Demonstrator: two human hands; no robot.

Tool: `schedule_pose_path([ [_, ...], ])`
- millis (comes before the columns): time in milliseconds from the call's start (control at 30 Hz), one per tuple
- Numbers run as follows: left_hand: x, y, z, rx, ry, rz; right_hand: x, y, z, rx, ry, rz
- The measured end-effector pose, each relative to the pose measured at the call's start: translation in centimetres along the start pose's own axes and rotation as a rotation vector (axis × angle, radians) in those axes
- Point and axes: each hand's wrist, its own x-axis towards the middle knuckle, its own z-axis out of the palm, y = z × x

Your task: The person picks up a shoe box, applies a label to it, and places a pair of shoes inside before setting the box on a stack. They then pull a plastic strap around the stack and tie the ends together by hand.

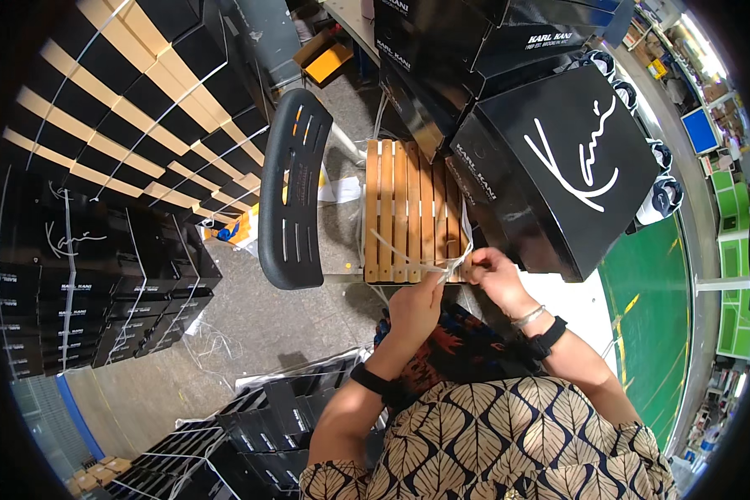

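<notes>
White string (pixel 452 265) is bunched near the front edge of a wooden slatted stool (pixel 407 200), with loose ends trailing over the slats. My left hand (pixel 415 313) pinches the string from the near side. To its right, my right hand (pixel 500 282) has its fingers curled together on another part of the string. The two hands are close to each other, and the exact fingertip grip is partly hidden. Just beyond my right hand stands a large black shoe box (pixel 558 158) with white script on its lid.
A black plastic chair back (pixel 295 192) rises left of the stool. Tied stacks of black boxes (pixel 83 275) fill the left side, with more boxes (pixel 267 425) near my left elbow. Several shoes (pixel 665 197) line the right, beside a green floor (pixel 650 292).
</notes>
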Motion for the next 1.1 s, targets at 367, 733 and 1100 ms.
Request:
schedule_pose_path([
  [367,-0.4,-1.2,1.0,0.157,0.179,0.387,-0.1,-4.4,0.5,-0.952,-0.113,-0.667],
  [733,0.5,-1.6,1.5,0.065,0.372,0.512,1.7,-2.1,-0.3,-0.450,-0.293,-0.264],
  [1100,0.0,-2.8,3.0,0.170,0.118,0.176,0.1,-3.0,-0.2,0.364,-0.147,-0.229],
])
